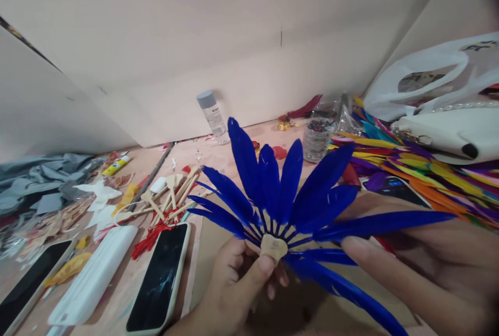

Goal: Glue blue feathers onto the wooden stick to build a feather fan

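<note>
A fan of bright blue feathers [268,177] spreads out from a small pale wooden base [274,246] in front of me. My left hand [245,279] grips this base, thumb on the front face and fingers curled behind. At the fan's right side, my right hand [424,258] has its thumb against the lower edge of a long feather [390,221] and its fingers behind it. The feather covers part of those fingers. One more feather [351,292] droops below, toward the bottom right.
Phones [159,279] and a white power bank [93,276] lie left, near wooden sticks [171,193] with red tassels [154,237]. A bottle [213,117] and clear jar [316,141] stand behind. Multicoloured feathers [421,164] and a white bag [440,130] fill the right.
</note>
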